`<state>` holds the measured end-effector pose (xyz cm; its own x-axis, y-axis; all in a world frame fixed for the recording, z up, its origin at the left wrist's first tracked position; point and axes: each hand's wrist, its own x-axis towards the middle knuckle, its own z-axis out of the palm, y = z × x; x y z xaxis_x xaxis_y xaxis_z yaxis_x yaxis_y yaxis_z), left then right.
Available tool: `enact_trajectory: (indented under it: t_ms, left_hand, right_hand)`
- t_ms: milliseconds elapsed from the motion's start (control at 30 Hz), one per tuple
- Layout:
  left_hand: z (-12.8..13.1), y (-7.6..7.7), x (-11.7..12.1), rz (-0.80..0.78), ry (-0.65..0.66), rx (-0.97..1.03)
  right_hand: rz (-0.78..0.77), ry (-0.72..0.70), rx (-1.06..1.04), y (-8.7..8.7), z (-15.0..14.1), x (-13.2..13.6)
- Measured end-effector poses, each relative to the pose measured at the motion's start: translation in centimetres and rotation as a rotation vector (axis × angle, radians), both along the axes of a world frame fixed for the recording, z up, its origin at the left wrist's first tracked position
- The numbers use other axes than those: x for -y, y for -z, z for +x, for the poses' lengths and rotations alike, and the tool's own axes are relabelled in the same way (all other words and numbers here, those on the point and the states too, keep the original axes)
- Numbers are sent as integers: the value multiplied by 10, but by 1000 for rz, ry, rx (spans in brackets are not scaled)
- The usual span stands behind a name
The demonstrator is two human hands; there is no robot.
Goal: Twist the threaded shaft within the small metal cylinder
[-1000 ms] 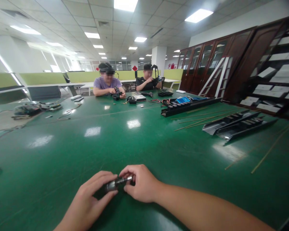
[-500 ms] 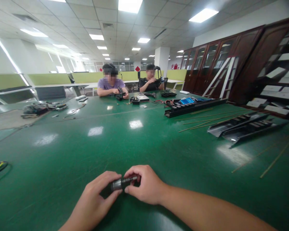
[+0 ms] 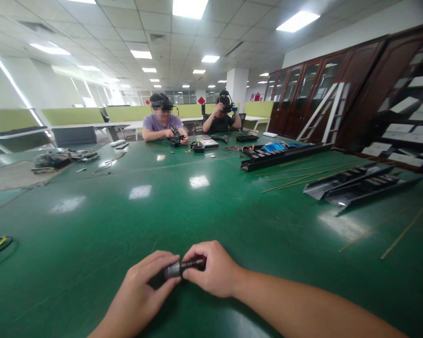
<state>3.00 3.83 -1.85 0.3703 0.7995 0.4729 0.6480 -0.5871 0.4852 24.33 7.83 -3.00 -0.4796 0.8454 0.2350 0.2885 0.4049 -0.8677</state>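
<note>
1. Subject: small dark metal part (image 3: 174, 270), a stout barrel with a narrower, ringed shaft. Located low and near centre of view, between the wearer's two hands, over the near side of the green desk (image 3: 155, 211). Whether it touches the surface: cannot tell.
2. Part lies roughly crosswise, barrel to the left, shaft to the right, shaft end slightly higher in view.
3. Left hand (image 3: 141, 286): thumb and fingers clamped on the barrel from both sides, thumb nearer the wearer.
4. Right hand (image 3: 216, 272): thumb and curled fingers closed on the shaft; its tip is partly hidden. Fingertips of both hands nearly meet. Forearm runs off to lower right.
5. Left edge: black cable (image 3: 0, 245) with a yellow stretch, well apart from the hands.
6. Right side: two dark metal channels (image 3: 317, 190) side by side; thin rods (image 3: 299, 177) scattered beside them. Beyond, a long black channel (image 3: 254, 164), blue packets (image 3: 274, 147) at it.
7. Far left: jumbled heap of parts (image 3: 61, 159).
8. Far side: person in purple (image 3: 153, 124) handling a black device (image 3: 177, 136); person in black (image 3: 222, 123), both hands raised to headgear.
9. Behind, right: stepladder (image 3: 333, 112) before dark wooden cabinets (image 3: 305, 89).
</note>
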Motion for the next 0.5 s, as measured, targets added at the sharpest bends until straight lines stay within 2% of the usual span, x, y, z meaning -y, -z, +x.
enact_trajectory:
  t_ms: [500]
  left_hand:
    - [0, -7, 1, -33, 30, -13]
  right_hand:
    - [-14, 7, 0, -2, 0, 0]
